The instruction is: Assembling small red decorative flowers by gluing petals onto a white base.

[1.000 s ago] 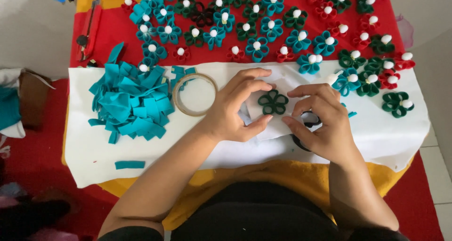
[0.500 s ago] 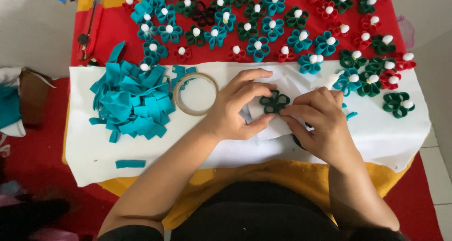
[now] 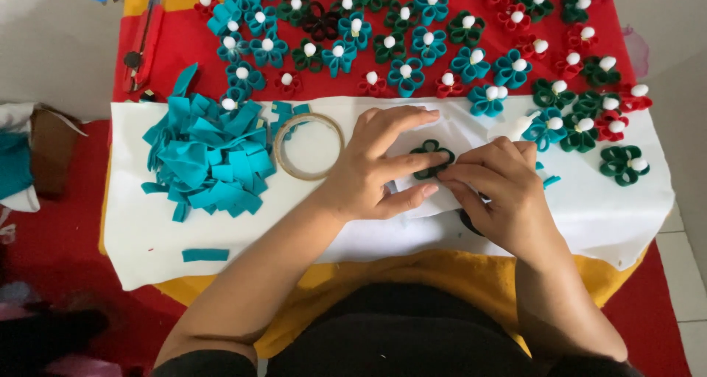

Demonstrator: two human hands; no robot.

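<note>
Pinching a dark green felt flower (image 3: 431,158) between my left hand (image 3: 375,163) and right hand (image 3: 497,189), fingertips closed on its petals, flower resting on the white cloth (image 3: 368,222), tape ring (image 3: 308,146) just left

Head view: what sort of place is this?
Probably a home craft table: rows of finished felt flowers on a red cloth, a pile of teal felt strips, a tape roll, and both hands pressing a green flower.

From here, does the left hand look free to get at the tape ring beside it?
Probably yes: the left hand lies right beside the tape ring, with only bare white cloth between, though its fingers press the green flower.
</note>
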